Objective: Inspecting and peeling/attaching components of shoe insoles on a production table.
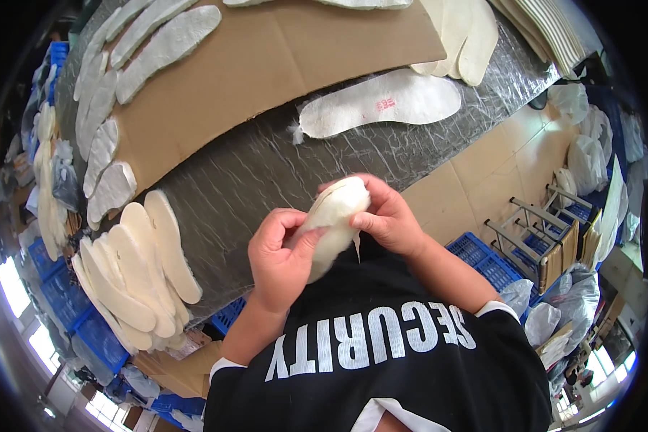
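Observation:
Before my chest, a cream fleecy insole [329, 245] is held between both hands, its rounded end pointing up and away from me. My left hand [279, 248] grips its left side, with the thumb pressed into the fleece. Around the upper right edge my right hand [383, 214] is closed, thumb in front and fingers partly hidden behind. A thin pale tip hangs below the right thumb. Beyond the hands, a single white insole [353, 108] with a red stamp lies flat on the dark plastic-covered table [266, 162], a loose tuft at its left end.
Cream insoles [133, 281] are piled at the table's left edge, and more [475, 43] lie at the far right. White insoles [169, 54] line a brown cardboard sheet [273, 57]. To the right stand a metal-framed stool [543, 234] and a blue crate [482, 259].

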Motion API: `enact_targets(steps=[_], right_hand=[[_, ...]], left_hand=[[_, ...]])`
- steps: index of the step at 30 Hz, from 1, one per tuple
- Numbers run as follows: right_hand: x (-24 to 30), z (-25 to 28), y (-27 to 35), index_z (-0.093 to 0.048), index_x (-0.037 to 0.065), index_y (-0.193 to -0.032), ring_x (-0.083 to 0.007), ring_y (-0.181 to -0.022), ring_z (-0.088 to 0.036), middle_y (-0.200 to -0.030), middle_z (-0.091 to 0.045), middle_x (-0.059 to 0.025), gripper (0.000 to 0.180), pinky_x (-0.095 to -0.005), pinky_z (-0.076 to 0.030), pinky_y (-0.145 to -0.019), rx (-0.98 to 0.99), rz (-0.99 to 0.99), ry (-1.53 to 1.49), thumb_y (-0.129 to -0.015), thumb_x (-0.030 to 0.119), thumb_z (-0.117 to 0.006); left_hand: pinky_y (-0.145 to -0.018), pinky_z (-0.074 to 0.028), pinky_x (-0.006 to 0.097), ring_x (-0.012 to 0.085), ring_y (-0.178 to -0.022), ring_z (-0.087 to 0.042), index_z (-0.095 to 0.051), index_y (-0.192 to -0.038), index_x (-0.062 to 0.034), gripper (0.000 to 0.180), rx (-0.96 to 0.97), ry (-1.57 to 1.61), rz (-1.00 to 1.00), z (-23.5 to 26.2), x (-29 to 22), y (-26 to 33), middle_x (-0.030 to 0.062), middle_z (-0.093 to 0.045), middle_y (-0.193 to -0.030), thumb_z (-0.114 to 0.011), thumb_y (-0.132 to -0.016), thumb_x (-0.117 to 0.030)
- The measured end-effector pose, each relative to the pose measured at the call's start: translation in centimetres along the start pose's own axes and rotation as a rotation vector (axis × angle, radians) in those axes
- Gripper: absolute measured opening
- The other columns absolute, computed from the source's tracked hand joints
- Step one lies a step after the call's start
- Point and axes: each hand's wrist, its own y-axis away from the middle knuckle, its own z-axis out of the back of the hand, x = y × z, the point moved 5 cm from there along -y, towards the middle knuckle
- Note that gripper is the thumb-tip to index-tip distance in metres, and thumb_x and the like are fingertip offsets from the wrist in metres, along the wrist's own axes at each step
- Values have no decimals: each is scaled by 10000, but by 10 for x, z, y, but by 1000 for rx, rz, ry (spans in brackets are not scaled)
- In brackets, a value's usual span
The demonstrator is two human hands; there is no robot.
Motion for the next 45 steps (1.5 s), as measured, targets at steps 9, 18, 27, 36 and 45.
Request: enact_targets(steps=[9, 18, 27, 36, 45], right_hand=[[20, 9, -16, -555, 16, -1206, -91, -934, -598, -1055, -646, -33, 251, -259, -491, -845, -89, -73, 40, -997, 132, -482], [21, 0, -13, -572, 31, -1178, -86, -930, -601, -1034, -652, -18, 220, -256, -495, -831, -33, -43, 44, -991, 119, -496], [9, -5, -5, -600, 11, -1108, -73, -885, -595, -976, -664, -26, 177, -239, -484, -789, -210, -49, 229, -960, 102, -565], [3, -14, 10, -556, 23, -944, -36, -773, -503, -822, -566, 18, 108, -209, -441, -679, -252, 20, 459, -899, 57, -648], [1, -7, 28, -549, 57, -1004, -79, -845, -581, -892, -602, 3, 201, -263, -505, -762, 64, -391, -32, -968, 253, -579]], left_hand=[[-761, -489, 260, 144, -826, -603, -599, -961, 19, 89, -66, 108, -113, 4, -29, -18, 87, -635, -925, -634, -895, -30], [-692, -496, 216, 94, -737, -619, -620, -910, 32, 67, -102, 248, 91, -2, -29, -18, 54, -661, -821, -661, -857, 24], [-718, -520, 247, 136, -775, -635, -660, -921, 41, 71, -233, -283, -261, -1, -30, -12, 73, -674, -881, -652, -851, 40], [-737, -496, 241, 134, -816, -599, -654, -910, 45, 92, -219, -185, -149, 1, -5, -8, 92, -633, -957, -655, -820, 58], [-731, -456, 381, 293, -783, -579, -544, -843, -30, 136, -109, -482, -425, -18, -17, 6, 104, -588, -871, -623, -761, 44]])
